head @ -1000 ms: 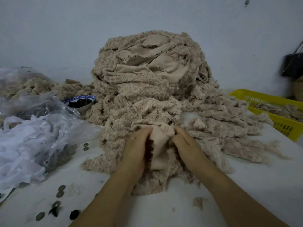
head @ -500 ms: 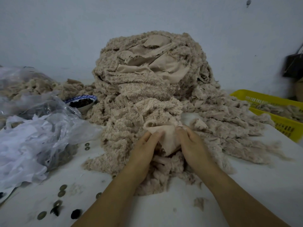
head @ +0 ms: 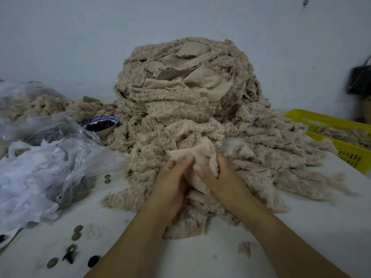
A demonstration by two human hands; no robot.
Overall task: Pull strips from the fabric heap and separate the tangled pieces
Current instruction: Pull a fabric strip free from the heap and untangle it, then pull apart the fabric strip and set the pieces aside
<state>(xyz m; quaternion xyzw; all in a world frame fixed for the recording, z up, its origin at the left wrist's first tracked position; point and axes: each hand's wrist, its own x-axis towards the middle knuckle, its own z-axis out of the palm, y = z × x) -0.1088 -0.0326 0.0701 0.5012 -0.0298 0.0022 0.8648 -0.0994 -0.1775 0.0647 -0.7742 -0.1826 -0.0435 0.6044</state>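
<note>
A tall heap of beige fleece strips (head: pixel 180 109) stands on the white table (head: pixel 313 233) and spreads toward me and to the right. At its near foot both hands grip one strip (head: pixel 197 153) whose smooth pale backing faces up. My left hand (head: pixel 170 185) pinches the strip's left side with fingers and thumb. My right hand (head: pixel 216 173) clutches its right side, fingers curled into the cloth. The hands touch each other over the strip. Its lower end runs down between my wrists, hidden in the pile.
Crumpled clear plastic bags (head: pixel 40 157) with white scraps lie at the left. A blue-rimmed bowl (head: pixel 101 124) of dark pieces sits behind them. Loose coins (head: pixel 77 232) and dark bits lie at the near left. A yellow basket (head: pixel 341 137) with fleece stands at the right.
Both hands have drawn closer together and bunched the strip's smooth backing up between them. The folded edge has risen a little out of the heap.
</note>
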